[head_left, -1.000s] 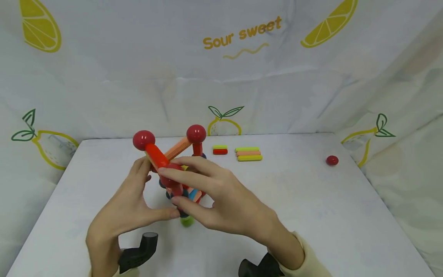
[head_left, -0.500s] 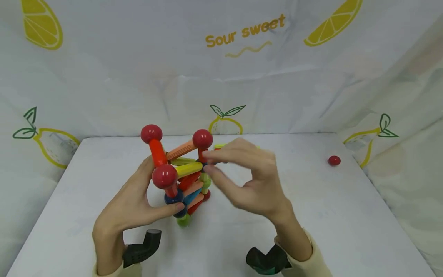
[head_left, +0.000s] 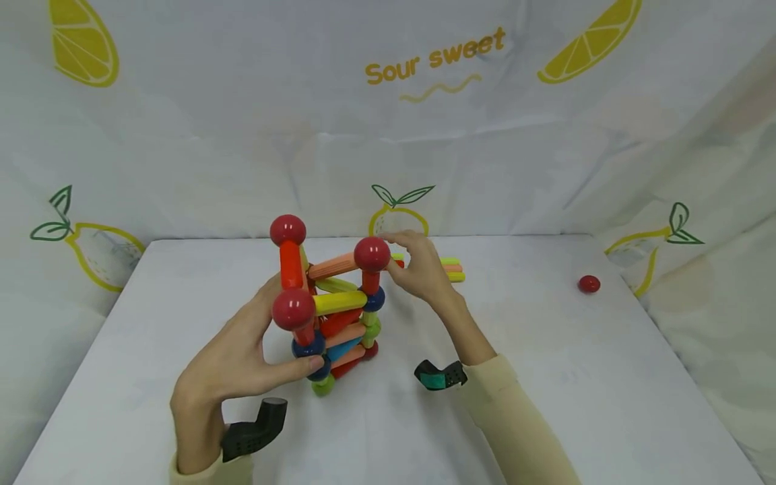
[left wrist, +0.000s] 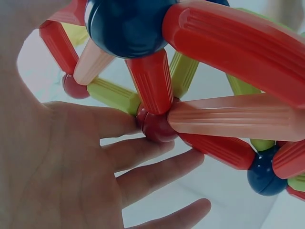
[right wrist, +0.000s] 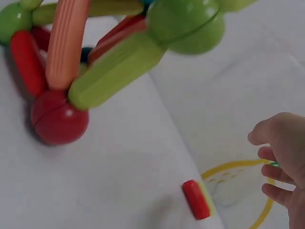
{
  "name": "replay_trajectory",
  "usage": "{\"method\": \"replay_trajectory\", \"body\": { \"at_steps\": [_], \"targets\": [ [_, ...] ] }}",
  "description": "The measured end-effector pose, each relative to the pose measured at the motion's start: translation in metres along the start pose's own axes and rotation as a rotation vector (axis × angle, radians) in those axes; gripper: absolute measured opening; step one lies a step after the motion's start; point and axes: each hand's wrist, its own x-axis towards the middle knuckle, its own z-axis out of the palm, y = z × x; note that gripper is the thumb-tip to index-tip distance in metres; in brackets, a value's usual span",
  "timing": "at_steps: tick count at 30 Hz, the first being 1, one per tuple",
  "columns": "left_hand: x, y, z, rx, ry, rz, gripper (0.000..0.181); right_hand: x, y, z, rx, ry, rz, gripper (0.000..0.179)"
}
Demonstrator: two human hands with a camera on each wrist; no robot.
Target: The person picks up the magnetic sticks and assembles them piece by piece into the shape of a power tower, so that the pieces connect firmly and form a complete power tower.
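Observation:
A tower of magnetic building rods and balls (head_left: 342, 333) stands on the white table, left of its middle. Red balls top its corners, with blue and green balls lower down. My left hand (head_left: 242, 357) holds its left side. The thumb presses a blue ball in front, and in the left wrist view the fingers (left wrist: 157, 171) reach along the red balls behind. Past the tower's right side reaches my right hand (head_left: 424, 269), its fingers extended and nothing held in the right wrist view. Close to those fingers lie a short red rod (right wrist: 196, 199) and a yellow-green one beside it.
More loose rods (head_left: 455, 268) lie at the back, partly covered by the right hand. One red ball (head_left: 589, 283) rests near the table's right edge. A white curtain printed with lemons (head_left: 315, 135) hangs along the table's back edge.
My right hand has left the tower's front corner and moved right, then back toward the loose rods. The tower appears shifted slightly right, with the left hand still on it.

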Motion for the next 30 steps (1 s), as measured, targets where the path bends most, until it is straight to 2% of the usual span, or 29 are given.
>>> {"method": "replay_trajectory", "body": {
  "at_steps": [4,8,17,23,30],
  "targets": [
    [0.001,0.0,0.0,-0.013,-0.001,0.011,0.105,0.003,0.02,0.014,-0.12,-0.151,0.069,0.029],
    [0.002,0.001,0.001,-0.023,-0.004,0.015,0.102,0.001,0.031,0.021,-0.19,-0.229,0.118,0.021],
    [0.002,0.001,0.0,-0.017,-0.003,0.0,0.101,-0.006,0.035,0.028,-0.289,-0.253,0.143,0.021],
    [0.001,-0.001,0.0,-0.017,0.004,0.001,0.104,-0.008,0.03,0.03,-0.261,-0.296,0.193,0.022],
    [0.001,-0.002,-0.001,-0.013,0.008,0.001,0.106,-0.009,0.02,0.027,-0.275,-0.405,0.225,0.025]
  ]
}}
